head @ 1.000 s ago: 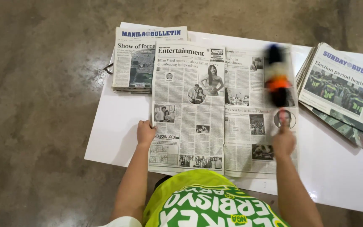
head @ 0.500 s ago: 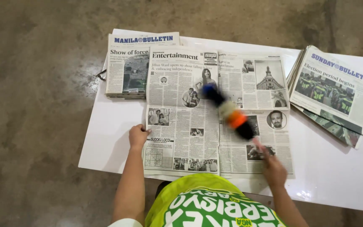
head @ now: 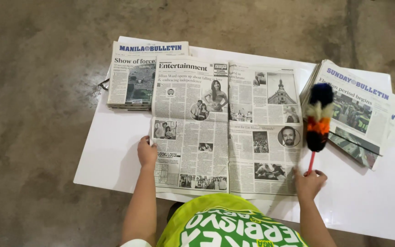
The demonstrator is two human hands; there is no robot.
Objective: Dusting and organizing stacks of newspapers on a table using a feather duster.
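An opened newspaper (head: 225,123) lies spread flat on a white board (head: 110,151) on the floor. My left hand (head: 146,152) presses on the paper's left edge, fingers resting on it. My right hand (head: 309,183) grips the thin red handle of a feather duster (head: 318,116) with a fluffy head banded blue, white, orange and black. The duster stands nearly upright at the spread's right edge, its head over the gap between the open paper and the right-hand stack.
A folded newspaper stack (head: 136,77) sits at the board's far left corner. Another stack of folded newspapers (head: 360,114) lies at the right. Around the board is bare concrete floor (head: 33,137). My green shirt (head: 227,226) fills the bottom.
The duster swung from the spread's right side to lie diagonally over its middle, then back to the right edge, now upright. My left hand stayed on the paper's left edge.
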